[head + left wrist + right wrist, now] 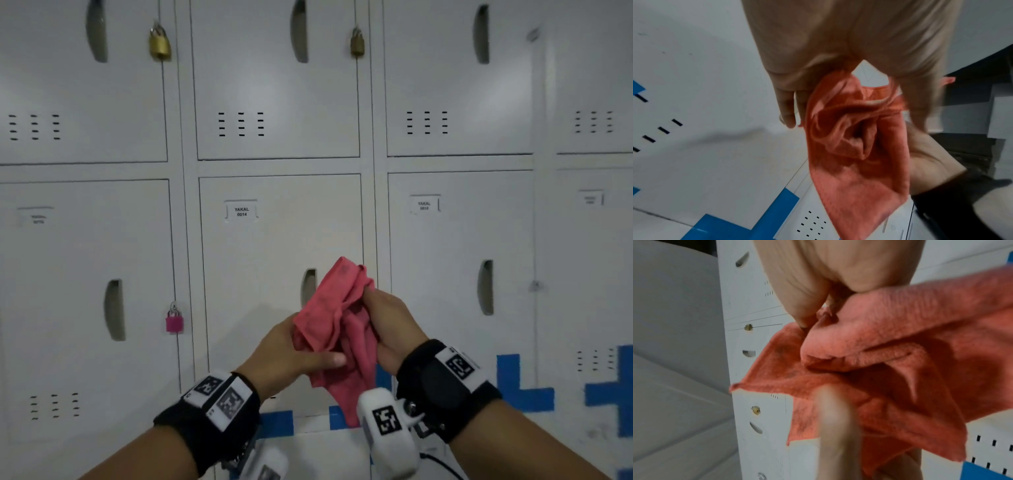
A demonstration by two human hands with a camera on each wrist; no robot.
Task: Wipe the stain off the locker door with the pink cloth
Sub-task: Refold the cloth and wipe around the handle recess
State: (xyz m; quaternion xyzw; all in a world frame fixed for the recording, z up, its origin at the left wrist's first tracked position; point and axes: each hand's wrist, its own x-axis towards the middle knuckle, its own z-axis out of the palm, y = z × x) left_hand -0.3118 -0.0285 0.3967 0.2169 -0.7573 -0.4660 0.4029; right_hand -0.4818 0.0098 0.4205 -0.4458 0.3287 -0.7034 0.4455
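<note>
Head view: both hands, left hand and right hand, clutch pink cloth, hiding the locker door handle.

The head camera looks forward and slightly down from close in front of the lockers, both wrists low in frame. Each wrist camera sits very near, looking along its hand: the left toward the locker fronts, the right along the locker row. All three share the pink cloth.
</note>
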